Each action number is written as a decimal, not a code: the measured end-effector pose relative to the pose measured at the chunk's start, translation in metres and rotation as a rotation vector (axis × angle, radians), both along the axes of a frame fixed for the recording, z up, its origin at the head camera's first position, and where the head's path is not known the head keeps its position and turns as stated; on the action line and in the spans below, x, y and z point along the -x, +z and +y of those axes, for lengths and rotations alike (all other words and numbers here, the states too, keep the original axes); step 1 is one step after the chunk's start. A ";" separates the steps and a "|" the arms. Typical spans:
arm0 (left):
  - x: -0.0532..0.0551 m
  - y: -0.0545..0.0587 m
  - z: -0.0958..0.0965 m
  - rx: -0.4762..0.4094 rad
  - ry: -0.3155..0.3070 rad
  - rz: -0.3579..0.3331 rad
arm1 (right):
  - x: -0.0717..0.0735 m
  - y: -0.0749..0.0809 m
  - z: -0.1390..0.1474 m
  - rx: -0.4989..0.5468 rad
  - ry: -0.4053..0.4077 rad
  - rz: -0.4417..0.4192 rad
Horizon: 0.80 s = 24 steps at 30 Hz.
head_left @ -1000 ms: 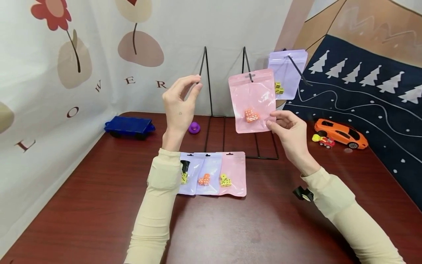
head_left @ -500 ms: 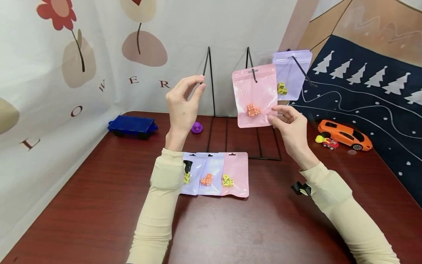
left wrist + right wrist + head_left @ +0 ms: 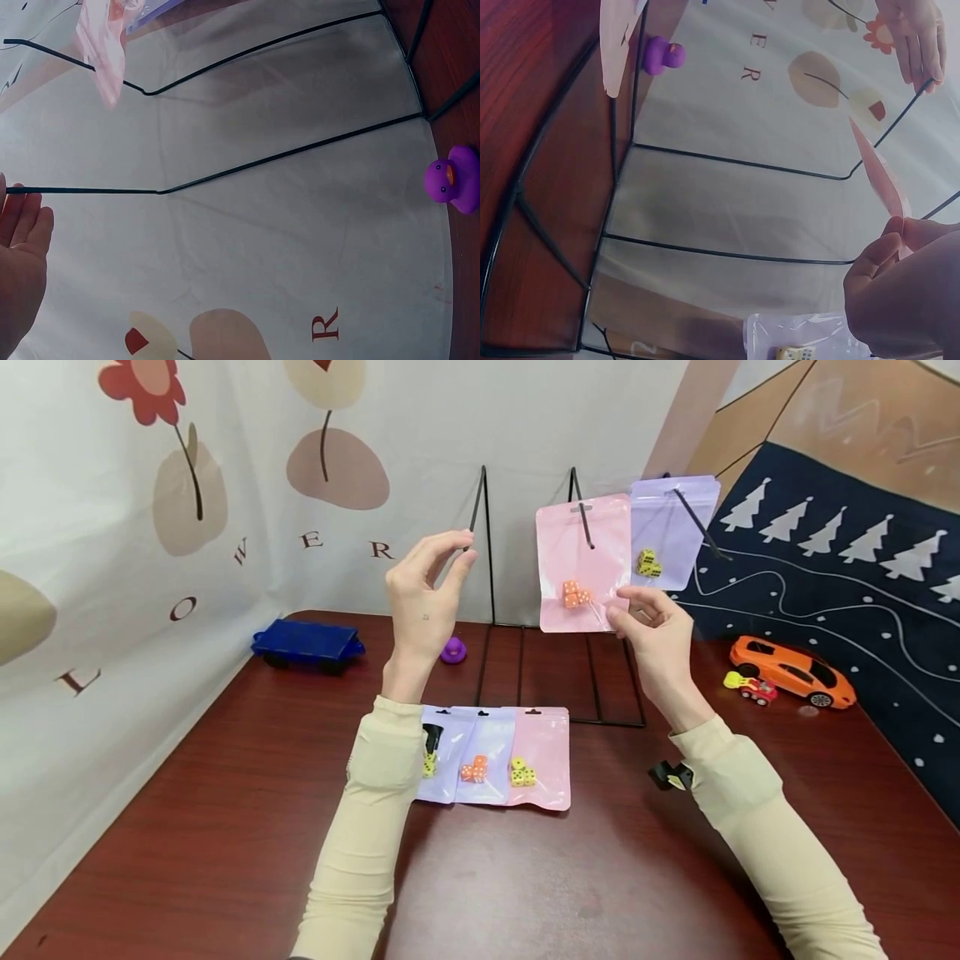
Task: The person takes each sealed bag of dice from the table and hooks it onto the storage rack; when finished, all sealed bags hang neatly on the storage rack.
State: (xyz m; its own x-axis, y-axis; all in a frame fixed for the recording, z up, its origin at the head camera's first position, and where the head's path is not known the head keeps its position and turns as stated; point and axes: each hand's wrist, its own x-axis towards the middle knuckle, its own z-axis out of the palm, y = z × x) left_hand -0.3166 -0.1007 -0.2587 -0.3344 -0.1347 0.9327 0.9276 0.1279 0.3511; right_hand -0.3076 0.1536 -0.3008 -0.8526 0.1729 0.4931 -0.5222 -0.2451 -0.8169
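On the middle prong of a black wire rack (image 3: 488,552) hangs a pink zip bag (image 3: 562,556) with orange dice, the prong through its slot. My right hand (image 3: 658,647) pinches the bag's lower right edge between thumb and fingers. At the left prong, my left hand (image 3: 427,593) pinches the tip; the left wrist view also shows that prong (image 3: 82,190) at the fingers. A lilac zip bag (image 3: 686,527) with yellow dice hangs from the right prong, partly behind the pink one.
Two lilac bags (image 3: 487,735) and a pink bag (image 3: 551,743), all with dice, lie overlapping on the table (image 3: 525,877). Around the back stand a blue toy trailer (image 3: 307,643), purple duck (image 3: 453,650), orange toy car (image 3: 791,670) and small red toy vehicle (image 3: 753,689).
The hanging pink bag has moved up and back along the middle prong, with my right hand still pinching it. My left hand stays at the left prong's tip. The head view has shifted slightly.
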 end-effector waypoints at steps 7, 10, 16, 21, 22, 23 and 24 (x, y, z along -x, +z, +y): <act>0.000 0.000 0.000 0.007 0.000 0.003 | 0.008 0.003 -0.002 -0.002 -0.038 -0.019; 0.000 0.000 0.000 0.009 -0.001 0.004 | 0.012 0.004 -0.004 0.003 -0.046 -0.013; 0.001 0.000 -0.001 0.009 -0.001 0.004 | 0.020 0.006 -0.008 0.018 -0.059 -0.017; 0.001 0.000 -0.001 0.006 -0.006 0.000 | 0.025 0.007 -0.009 0.044 -0.058 -0.026; 0.001 0.000 -0.001 0.006 -0.007 0.000 | 0.026 0.007 -0.009 0.047 -0.060 -0.028; 0.001 0.000 0.000 0.006 -0.008 0.000 | 0.026 0.007 -0.009 0.053 -0.058 -0.031; 0.001 0.000 0.000 0.006 -0.008 0.001 | 0.027 0.007 -0.010 0.056 -0.057 -0.034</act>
